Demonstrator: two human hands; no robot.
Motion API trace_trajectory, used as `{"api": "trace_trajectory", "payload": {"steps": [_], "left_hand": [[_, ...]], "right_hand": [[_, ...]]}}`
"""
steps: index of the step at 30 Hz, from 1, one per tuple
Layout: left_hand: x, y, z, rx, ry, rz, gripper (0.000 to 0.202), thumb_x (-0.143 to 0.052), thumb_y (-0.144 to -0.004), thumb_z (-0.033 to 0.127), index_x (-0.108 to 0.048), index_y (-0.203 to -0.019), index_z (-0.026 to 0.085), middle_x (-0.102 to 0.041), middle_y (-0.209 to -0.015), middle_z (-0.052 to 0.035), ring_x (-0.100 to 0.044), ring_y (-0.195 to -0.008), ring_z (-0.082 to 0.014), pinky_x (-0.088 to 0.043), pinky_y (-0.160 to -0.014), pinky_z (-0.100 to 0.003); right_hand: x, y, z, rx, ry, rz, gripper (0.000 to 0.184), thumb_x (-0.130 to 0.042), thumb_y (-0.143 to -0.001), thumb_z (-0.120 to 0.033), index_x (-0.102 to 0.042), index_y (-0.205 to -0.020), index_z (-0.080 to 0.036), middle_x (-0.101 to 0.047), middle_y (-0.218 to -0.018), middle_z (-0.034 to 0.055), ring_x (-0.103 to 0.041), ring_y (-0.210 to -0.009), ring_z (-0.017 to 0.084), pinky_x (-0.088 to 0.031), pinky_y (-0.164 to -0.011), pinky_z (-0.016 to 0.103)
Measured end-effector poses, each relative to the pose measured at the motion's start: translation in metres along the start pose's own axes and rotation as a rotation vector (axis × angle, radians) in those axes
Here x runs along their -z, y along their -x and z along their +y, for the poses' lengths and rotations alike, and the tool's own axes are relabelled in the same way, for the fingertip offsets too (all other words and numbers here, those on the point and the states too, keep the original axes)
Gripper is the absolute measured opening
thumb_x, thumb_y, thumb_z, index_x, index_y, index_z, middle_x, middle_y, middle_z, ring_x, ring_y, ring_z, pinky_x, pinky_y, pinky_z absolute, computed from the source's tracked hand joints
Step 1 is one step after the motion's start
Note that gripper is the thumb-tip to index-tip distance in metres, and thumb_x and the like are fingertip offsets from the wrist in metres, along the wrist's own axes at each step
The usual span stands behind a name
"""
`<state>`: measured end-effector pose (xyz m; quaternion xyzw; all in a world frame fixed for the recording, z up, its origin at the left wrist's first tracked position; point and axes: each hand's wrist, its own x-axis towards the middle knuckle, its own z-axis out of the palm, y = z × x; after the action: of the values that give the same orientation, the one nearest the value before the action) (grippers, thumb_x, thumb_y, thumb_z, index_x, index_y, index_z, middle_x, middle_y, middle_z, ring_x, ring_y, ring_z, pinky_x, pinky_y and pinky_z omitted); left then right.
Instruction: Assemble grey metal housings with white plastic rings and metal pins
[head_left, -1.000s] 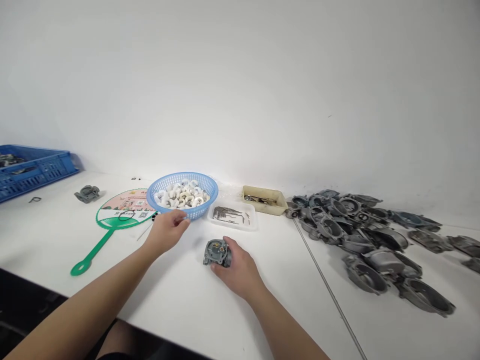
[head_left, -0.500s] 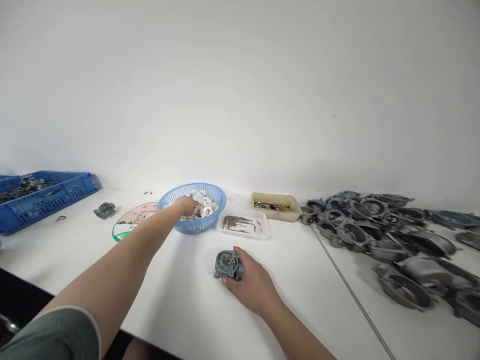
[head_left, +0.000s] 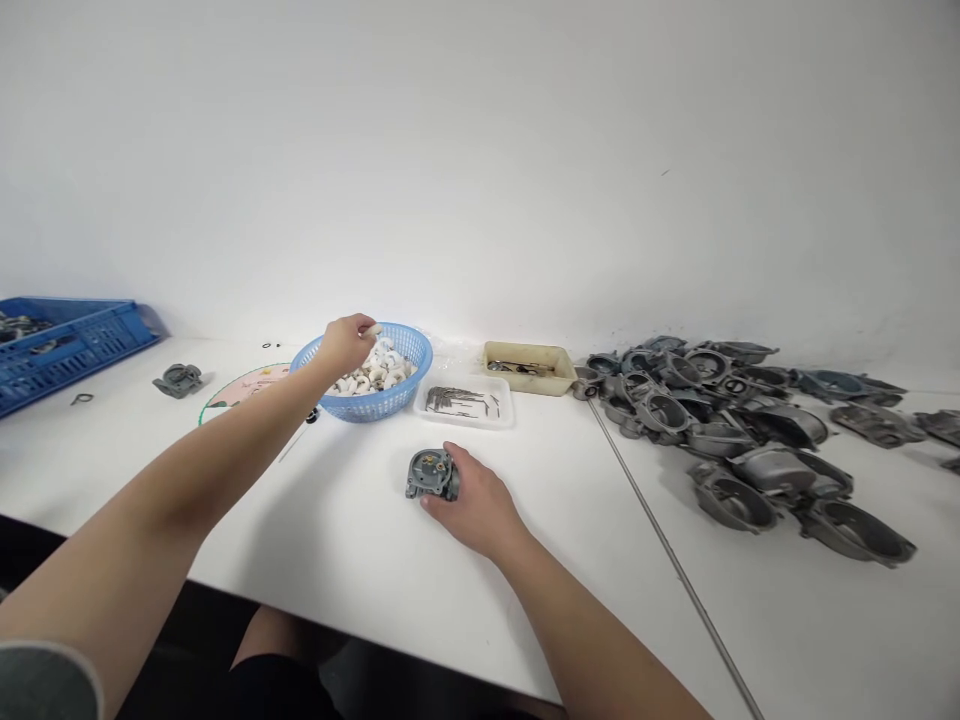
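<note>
My left hand (head_left: 347,343) is raised just above the blue basket (head_left: 360,408), pinching a white carburetor float (head_left: 371,330) between thumb and fingers. Many similar white, curved floats (head_left: 386,368) fill the basket. On the white table, my right hand (head_left: 480,502) is wrapped around the right side of a grey metal carburetor body (head_left: 431,470). Its round open face points up and shows small brass-coloured parts. The fingers cover its right edge.
Thin dark pins lie in a white tray (head_left: 504,412); behind it stands a cream bin (head_left: 529,383) with tools. Grey metal bowls (head_left: 705,420) are piled right, beside a long rod (head_left: 667,545). A round fan (head_left: 240,392), another carburetor body (head_left: 178,379) and blue crate (head_left: 97,350) are left.
My left hand has lifted out of the floats and now holds one above the basket. My right hand still grips the carburetor body. The whole view has shifted slightly.
</note>
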<state>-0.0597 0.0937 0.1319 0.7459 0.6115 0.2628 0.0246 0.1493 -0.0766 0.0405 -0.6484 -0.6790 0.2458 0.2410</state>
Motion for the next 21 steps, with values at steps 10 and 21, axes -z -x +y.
{"api": "trace_trajectory", "payload": {"steps": [10, 21], "left_hand": [[-0.045, 0.133, 0.039, -0.350, 0.672, 0.252, 0.027, -0.058, -0.080, 0.025, -0.066, -0.101, 0.011, -0.059, -0.071, -0.0039, -0.051, -0.058, -0.0116, -0.046, -0.059, -0.025], [-0.077, 0.127, 0.033, -0.387, 0.789, 0.141, 0.022, -0.067, -0.067, 0.021, -0.069, -0.088, 0.014, -0.062, -0.097, -0.0107, -0.061, -0.081, -0.0184, -0.054, -0.073, -0.030]], "right_hand": [[0.004, -0.005, -0.001, 0.005, 0.053, 0.001, 0.075, -0.059, -0.070, -0.042, -0.037, -0.137, -0.017, -0.051, -0.133, 0.0085, -0.049, -0.120, 0.026, -0.040, -0.097, 0.038], [-0.007, -0.029, 0.021, 0.057, 0.039, 0.150, 0.063, -0.052, -0.070, -0.049, -0.043, -0.129, -0.025, -0.059, -0.123, 0.0057, -0.056, -0.112, 0.031, -0.044, -0.090, 0.042]]}}
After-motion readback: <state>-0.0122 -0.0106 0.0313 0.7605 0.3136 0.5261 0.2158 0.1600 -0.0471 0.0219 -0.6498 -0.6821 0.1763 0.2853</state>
